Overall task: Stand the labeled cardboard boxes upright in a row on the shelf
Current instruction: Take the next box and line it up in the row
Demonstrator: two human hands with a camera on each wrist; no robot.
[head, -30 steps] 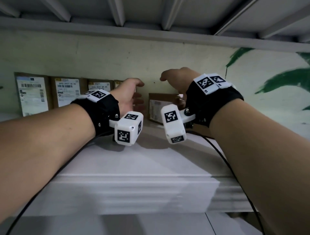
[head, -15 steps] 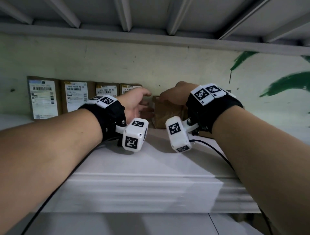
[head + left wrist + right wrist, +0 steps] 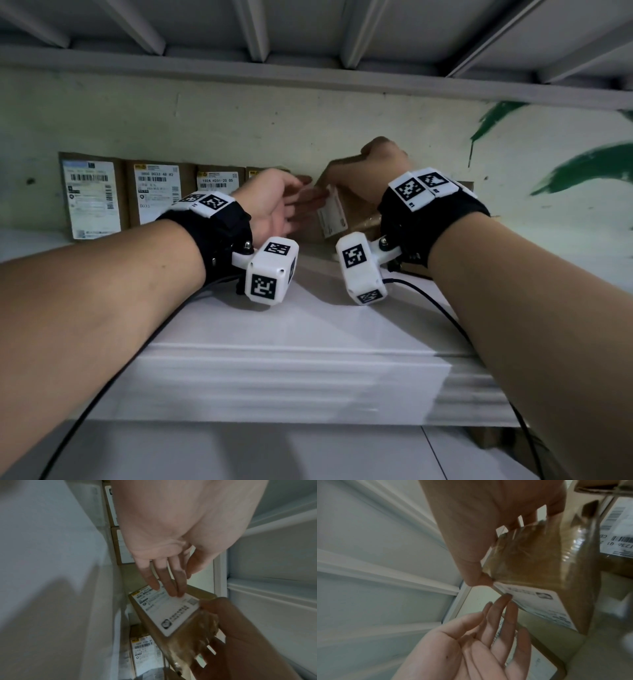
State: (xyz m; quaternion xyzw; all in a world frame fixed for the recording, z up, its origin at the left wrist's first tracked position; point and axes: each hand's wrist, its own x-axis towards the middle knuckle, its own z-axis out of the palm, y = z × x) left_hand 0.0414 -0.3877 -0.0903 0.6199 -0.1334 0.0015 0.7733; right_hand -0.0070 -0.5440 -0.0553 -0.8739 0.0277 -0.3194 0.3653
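Observation:
My right hand (image 3: 373,171) grips a small taped cardboard box (image 3: 334,216) from above and tilts it over the white shelf (image 3: 308,329). Its white label (image 3: 164,609) faces my left hand. In the right wrist view the box (image 3: 537,563) sits between thumb and fingers. My left hand (image 3: 281,202) is flat and open, with straight fingertips (image 3: 173,592) touching the label's edge. Behind it, three labeled boxes stand upright in a row against the wall (image 3: 90,198), (image 3: 157,192), (image 3: 219,181), and a fourth is mostly hidden by my left hand.
Another labeled box (image 3: 144,654) lies flat on the shelf past the held one. More cardboard (image 3: 462,186) sits behind my right wrist. A shelf underside with ribs (image 3: 308,31) runs close overhead. Black cables trail from both wrists over the shelf's front edge.
My right hand has gripped the box and lifted and turned it, so its label now faces left. My left hand has moved in to touch the label.

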